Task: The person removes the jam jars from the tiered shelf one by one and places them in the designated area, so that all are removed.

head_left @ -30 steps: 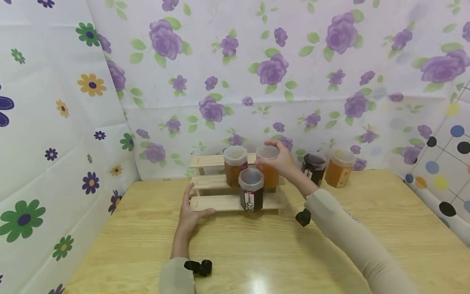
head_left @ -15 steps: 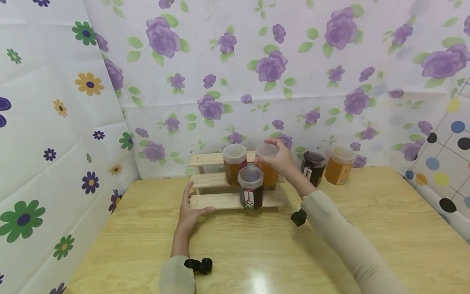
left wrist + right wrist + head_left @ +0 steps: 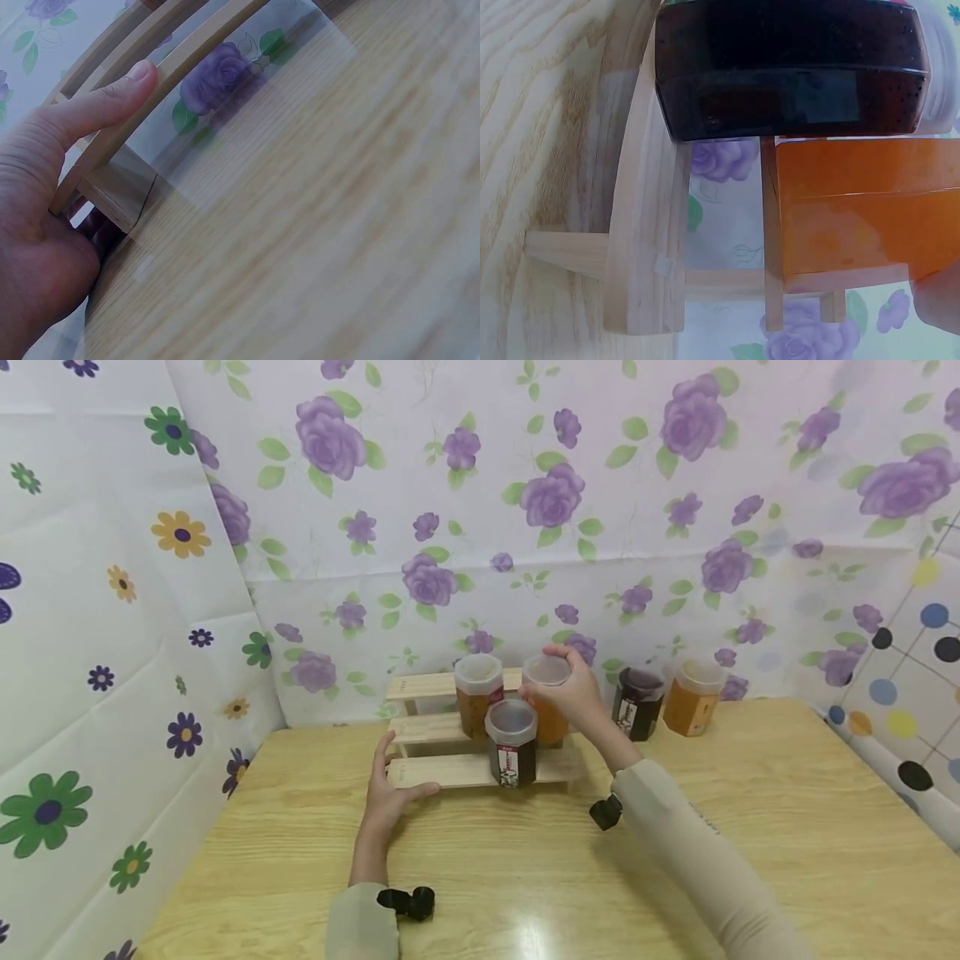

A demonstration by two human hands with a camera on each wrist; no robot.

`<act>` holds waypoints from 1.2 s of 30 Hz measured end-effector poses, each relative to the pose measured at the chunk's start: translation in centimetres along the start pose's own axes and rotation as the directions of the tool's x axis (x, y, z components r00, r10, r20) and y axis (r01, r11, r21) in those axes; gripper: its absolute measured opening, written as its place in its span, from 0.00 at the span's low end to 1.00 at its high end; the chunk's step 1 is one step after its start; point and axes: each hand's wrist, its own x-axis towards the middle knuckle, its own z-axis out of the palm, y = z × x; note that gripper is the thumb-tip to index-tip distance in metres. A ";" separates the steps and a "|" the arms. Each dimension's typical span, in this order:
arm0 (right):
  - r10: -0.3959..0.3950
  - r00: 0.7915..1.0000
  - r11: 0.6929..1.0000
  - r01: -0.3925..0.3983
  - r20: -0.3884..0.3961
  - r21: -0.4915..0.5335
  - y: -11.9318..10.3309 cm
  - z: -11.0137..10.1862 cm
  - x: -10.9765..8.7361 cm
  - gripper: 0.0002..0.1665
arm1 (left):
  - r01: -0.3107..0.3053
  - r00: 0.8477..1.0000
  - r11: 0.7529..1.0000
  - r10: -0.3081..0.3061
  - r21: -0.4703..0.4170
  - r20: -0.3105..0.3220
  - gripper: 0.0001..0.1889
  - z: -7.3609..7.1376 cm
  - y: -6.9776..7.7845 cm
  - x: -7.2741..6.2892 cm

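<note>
A three-step wooden rack (image 3: 438, 771) stands at the back of the table. My left hand (image 3: 384, 802) grips its left end, with the thumb (image 3: 124, 97) along the front of the lowest step. My right hand (image 3: 576, 695) holds a jar of orange contents (image 3: 554, 724) around its pale lid, from the right. In the right wrist view, this orange jar (image 3: 862, 202) sits on the middle step. A dark jar (image 3: 513, 762) with a white and red label stands on the lowest step in front. Left of the orange jar is a brownish-amber jar (image 3: 475, 714), also on the middle step.
Right of the rack, a dark jar (image 3: 637, 706) and an amber jar (image 3: 692, 702) stand on the wooden table (image 3: 510, 868). Behind them hangs a white cloth (image 3: 360, 627) with purple flowers. Patterned cloths also flank the table on both sides.
My right forearm has shifted slightly to the left, while its fingers stay on the orange jar. The left hand, rack and jars keep their places. The head view has tilted slightly.
</note>
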 end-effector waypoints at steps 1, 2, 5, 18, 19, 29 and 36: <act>-0.005 1.000 1.000 0.005 -0.008 -0.008 0.0 -0.2 -0.1 0.46 | -0.001 1.000 1.000 0.001 -0.002 0.001 0.60 0.1 -0.1 0.0; -0.009 1.000 1.000 0.009 -0.016 -0.016 0.1 -0.4 -0.2 0.46 | 0.002 1.000 1.000 -0.002 -0.005 0.001 0.60 0.3 -0.1 0.1; -0.021 0.999 0.999 0.020 -0.031 -0.044 0.3 -1.3 -0.7 0.46 | 0.014 1.000 1.000 -0.014 -0.015 0.006 0.60 0.8 -0.4 0.1; 0.023 0.999 0.997 -0.025 -0.036 -0.073 0.8 -5.5 -2.0 0.43 | 0.001 1.000 1.000 -0.001 0.006 0.004 0.61 1.1 -0.4 0.1; 0.025 0.999 0.997 -0.028 -0.038 -0.075 0.9 -5.9 -2.1 0.44 | -0.004 1.000 1.000 0.004 0.008 0.000 0.61 1.0 -0.7 0.3; 0.092 0.994 0.990 -0.098 -0.066 -0.100 1.9 -9.8 -3.2 0.52 | -0.031 0.999 0.999 0.032 0.031 -0.038 0.60 0.1 -2.7 1.4; 0.107 0.989 0.985 -0.120 -0.099 -0.127 3.6 -11.6 -3.9 0.50 | -0.019 0.999 1.000 0.020 0.024 -0.036 0.60 -0.1 -2.7 1.4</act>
